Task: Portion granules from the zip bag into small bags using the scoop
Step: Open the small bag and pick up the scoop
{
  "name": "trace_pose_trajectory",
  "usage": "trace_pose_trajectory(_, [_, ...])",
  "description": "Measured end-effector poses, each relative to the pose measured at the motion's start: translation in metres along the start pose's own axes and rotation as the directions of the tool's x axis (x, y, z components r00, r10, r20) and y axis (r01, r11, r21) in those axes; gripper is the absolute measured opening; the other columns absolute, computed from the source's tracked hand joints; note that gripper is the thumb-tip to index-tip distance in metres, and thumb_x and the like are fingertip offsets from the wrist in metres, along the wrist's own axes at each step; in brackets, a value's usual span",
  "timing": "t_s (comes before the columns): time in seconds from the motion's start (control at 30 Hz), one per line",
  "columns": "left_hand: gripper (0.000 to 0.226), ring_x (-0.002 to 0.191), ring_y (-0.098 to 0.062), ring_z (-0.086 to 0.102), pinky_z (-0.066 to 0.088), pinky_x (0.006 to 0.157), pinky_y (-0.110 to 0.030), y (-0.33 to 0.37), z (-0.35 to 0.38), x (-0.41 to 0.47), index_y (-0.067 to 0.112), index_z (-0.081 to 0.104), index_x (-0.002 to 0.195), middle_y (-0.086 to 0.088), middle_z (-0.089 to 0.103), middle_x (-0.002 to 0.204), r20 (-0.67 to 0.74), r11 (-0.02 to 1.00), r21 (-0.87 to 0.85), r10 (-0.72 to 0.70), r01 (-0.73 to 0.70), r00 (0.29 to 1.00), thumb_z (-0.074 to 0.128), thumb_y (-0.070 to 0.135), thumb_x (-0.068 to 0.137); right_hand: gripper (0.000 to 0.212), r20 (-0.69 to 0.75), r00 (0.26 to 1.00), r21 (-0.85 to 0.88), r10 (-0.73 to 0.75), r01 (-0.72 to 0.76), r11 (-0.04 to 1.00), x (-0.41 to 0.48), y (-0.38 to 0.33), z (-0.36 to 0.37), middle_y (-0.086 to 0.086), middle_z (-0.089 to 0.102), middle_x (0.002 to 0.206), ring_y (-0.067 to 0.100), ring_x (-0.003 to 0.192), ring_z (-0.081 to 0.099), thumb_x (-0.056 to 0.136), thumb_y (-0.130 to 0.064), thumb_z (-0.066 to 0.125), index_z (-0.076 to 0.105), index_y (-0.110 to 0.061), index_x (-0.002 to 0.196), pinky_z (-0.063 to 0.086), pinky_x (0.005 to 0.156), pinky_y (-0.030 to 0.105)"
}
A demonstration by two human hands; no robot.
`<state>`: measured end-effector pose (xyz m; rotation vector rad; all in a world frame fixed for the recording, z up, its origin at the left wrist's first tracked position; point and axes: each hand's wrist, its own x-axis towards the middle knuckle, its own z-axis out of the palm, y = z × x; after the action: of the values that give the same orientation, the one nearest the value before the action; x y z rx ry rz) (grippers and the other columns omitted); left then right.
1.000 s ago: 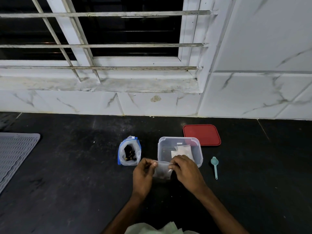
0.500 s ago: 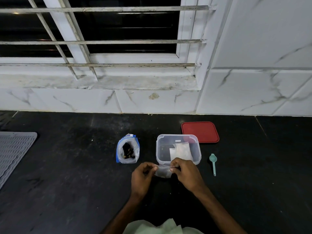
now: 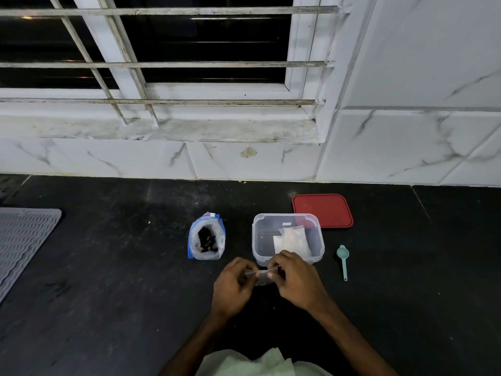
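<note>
**Small bag pinched between two hands at a dark worktop**

Head view: A person's two bare hands meet over a black worktop, close to its near edge. The left hand and the right hand each have fingers curled in, and together they pinch the top edge of a small clear bag that hangs between them. What the bag holds is too blurred to make out.

Just behind the hands stands a clear plastic box with its top off, and inside it a few more small white bags lean against the right side. The box's red lid lies flat behind it to the right, its near corner seen through the box wall.

The zip bag, clear with a blue edge, stands upright and open to the left of the box, apart from it, with dark granules showing in its mouth. The pale green scoop lies on the worktop to the right of the box, bowl away from the person and handle toward them, touched by neither hand.

A grey ribbed mat lies at the far left edge. White marble-look tiles and a barred window, dark behind the glass, rise at the back. A pale green cloth shows at the bottom edge, between the forearms.
</note>
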<state>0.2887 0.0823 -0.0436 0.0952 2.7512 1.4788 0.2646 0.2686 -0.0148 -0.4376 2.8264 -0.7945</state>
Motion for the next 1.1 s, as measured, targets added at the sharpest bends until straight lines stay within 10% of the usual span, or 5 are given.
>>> trace_pose_trajectory(0.43, [0.023,0.083,-0.007,0.063,0.053,0.070,-0.029,0.005,0.001,0.000,0.034,0.067,0.087,0.014,0.066,0.088,-0.016,0.993,-0.117,-0.033,0.030,0.999,0.063,0.055,0.078,0.016,-0.062,0.993,-0.038,-0.101,0.099,0.994,0.000,-0.005,0.003,-0.009,0.060,0.105,0.007,0.101,0.053,0.088,-0.033,0.058,0.060,-0.025,0.101,0.047,0.085,0.023])
trace_pose_trajectory(0.7, [0.016,0.085,-0.008,0.066,0.056,0.079,-0.042,0.001,-0.006,0.004,0.039,0.067,0.087,0.013,0.069,0.089,-0.016,0.979,-0.163,-0.129,0.124,0.992,0.073,0.024,0.084,0.013,-0.084,0.991,-0.024,-0.106,0.104,0.994,0.001,-0.001,0.004,-0.012,0.061,0.107,0.003,0.104,0.051,0.091,-0.031,0.058,0.060,-0.026,0.103,0.035,0.078,0.010])
trace_pose_trajectory(1.1, [0.007,0.083,-0.004,0.067,0.057,0.080,-0.038,0.001,-0.008,0.008,0.034,0.070,0.081,0.012,0.071,0.086,-0.023,0.976,-0.160,-0.154,0.148,0.988,0.076,0.032,0.081,0.014,-0.095,0.989,0.041,-0.115,0.119,0.992,0.005,-0.005,0.006,-0.011,0.061,0.106,0.002,0.102,0.051,0.090,-0.034,0.059,0.063,-0.024,0.099,0.047,0.090,0.021])
